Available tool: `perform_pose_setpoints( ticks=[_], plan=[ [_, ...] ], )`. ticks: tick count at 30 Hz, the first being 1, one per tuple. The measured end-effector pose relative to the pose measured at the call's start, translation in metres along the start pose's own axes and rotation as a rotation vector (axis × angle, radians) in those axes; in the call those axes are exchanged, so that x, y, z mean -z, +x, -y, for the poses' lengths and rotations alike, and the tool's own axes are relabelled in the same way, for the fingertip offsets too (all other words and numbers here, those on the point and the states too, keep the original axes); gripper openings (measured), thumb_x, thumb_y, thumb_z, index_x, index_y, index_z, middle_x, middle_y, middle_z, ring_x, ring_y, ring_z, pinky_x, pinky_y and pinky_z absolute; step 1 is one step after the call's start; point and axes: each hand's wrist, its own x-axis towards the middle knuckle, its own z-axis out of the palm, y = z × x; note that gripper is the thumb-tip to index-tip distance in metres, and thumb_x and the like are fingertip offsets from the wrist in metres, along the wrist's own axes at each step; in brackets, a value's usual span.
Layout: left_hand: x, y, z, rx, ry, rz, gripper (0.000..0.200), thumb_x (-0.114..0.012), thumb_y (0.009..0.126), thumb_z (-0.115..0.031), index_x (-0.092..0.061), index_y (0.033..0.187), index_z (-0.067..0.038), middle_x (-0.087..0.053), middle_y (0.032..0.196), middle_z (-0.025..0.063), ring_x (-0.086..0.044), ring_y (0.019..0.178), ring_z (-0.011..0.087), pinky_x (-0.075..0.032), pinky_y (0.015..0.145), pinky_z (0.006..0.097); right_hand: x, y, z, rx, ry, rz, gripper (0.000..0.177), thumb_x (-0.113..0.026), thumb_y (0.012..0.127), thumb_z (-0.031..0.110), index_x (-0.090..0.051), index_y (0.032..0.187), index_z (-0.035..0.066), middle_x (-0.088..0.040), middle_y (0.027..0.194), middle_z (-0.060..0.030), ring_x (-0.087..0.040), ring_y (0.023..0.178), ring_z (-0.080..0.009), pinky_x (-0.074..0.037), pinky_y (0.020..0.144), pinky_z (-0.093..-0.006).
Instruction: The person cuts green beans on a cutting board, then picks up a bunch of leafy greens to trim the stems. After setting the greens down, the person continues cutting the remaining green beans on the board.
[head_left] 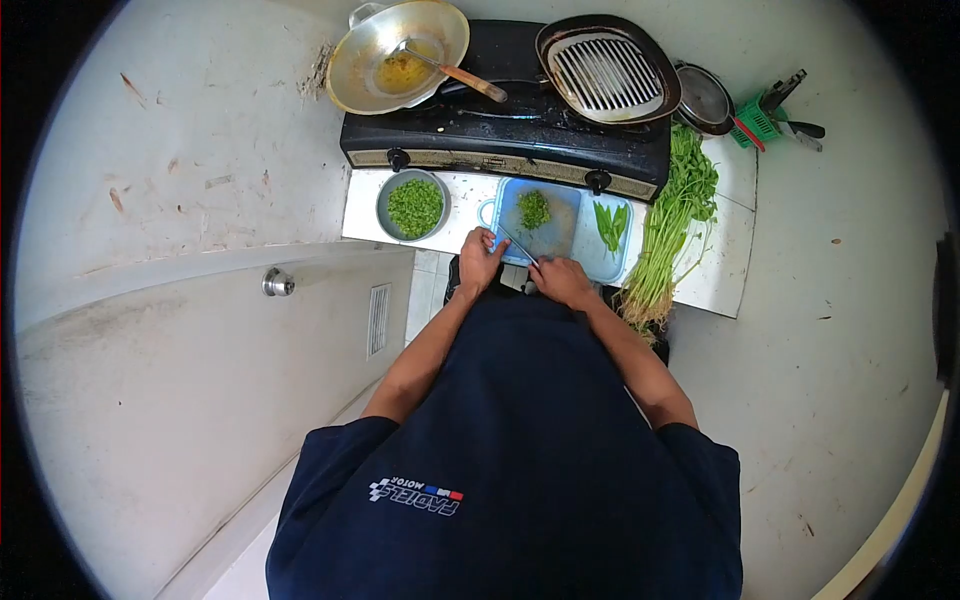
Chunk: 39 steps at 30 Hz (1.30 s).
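Note:
My right hand [562, 281] is wrapped round the handle of a knife [518, 245], whose blade points up and left over the blue cutting board [588, 262]. At the board's lower left edge is my left hand [481, 258], its fingers close to the blade; what they hold, if anything, is too small to tell. A small heap of chopped greens [534, 209] lies on the board above the knife. Long green leaves [610, 226] rest on the board's right side. To the left of the board stands a grey bowl [383, 210] with chopped greens in it.
A black stove [500, 135] runs behind the board, with a wok [345, 70] and wooden-handled ladle [470, 80] at left and a grill pan [665, 85] at right. Rooted leafy stalks [665, 230] lie right of the board. Beyond are a lidded pan [704, 100] and green basket [757, 124].

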Motion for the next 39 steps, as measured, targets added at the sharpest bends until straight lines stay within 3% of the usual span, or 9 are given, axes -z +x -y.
perform_pose_setpoints(
  ticks=[7, 10, 13, 39],
  plan=[
    [-0.009, 0.005, 0.008, 0.074, -0.057, -0.038, 0.036, -0.090, 0.078, -0.021, -0.063, 0.091, -0.002, -0.060, 0.078, 0.0077, -0.059, 0.069, 0.0214, -0.051, 0.067, 0.0357, 0.004, -0.006, 0.004, 0.008, -0.019, -0.051, 0.042, -0.053, 0.103, 0.037, -0.071, 0.093, 0.000, -0.073, 0.079, -0.0230, -0.073, 0.076, -0.0418, -0.059, 0.073, -0.0528],
    [-0.010, 0.009, 0.006, 0.225, -0.043, -0.008, 0.038, -0.092, 0.075, -0.022, -0.063, 0.090, -0.002, -0.060, 0.077, 0.0062, -0.059, 0.069, 0.0188, -0.051, 0.068, 0.0336, -0.001, -0.009, 0.002, -0.008, -0.041, -0.051, 0.041, -0.054, 0.102, 0.036, -0.071, 0.093, 0.000, -0.072, 0.078, -0.0232, -0.073, 0.074, -0.0408, -0.059, 0.071, -0.0520],
    [-0.008, 0.010, 0.008, 0.229, -0.070, 0.018, 0.043, -0.094, 0.075, -0.028, -0.064, 0.093, -0.003, -0.060, 0.079, 0.0032, -0.057, 0.069, 0.0138, -0.051, 0.068, 0.0307, -0.001, -0.013, -0.001, -0.005, -0.023, -0.076, 0.041, -0.055, 0.102, 0.037, -0.071, 0.092, 0.000, -0.072, 0.077, -0.0228, -0.073, 0.072, -0.0402, -0.059, 0.069, -0.0516],
    [-0.004, 0.002, 0.012, 0.114, -0.100, 0.013, 0.036, -0.090, 0.080, -0.021, -0.061, 0.092, -0.004, -0.054, 0.073, 0.0032, -0.052, 0.066, 0.0140, -0.047, 0.062, 0.0308, 0.012, -0.005, 0.000, -0.019, 0.015, -0.024, 0.041, -0.055, 0.102, 0.037, -0.071, 0.092, 0.000, -0.073, 0.082, -0.0224, -0.073, 0.078, -0.0420, -0.058, 0.072, -0.0527]
  ],
)
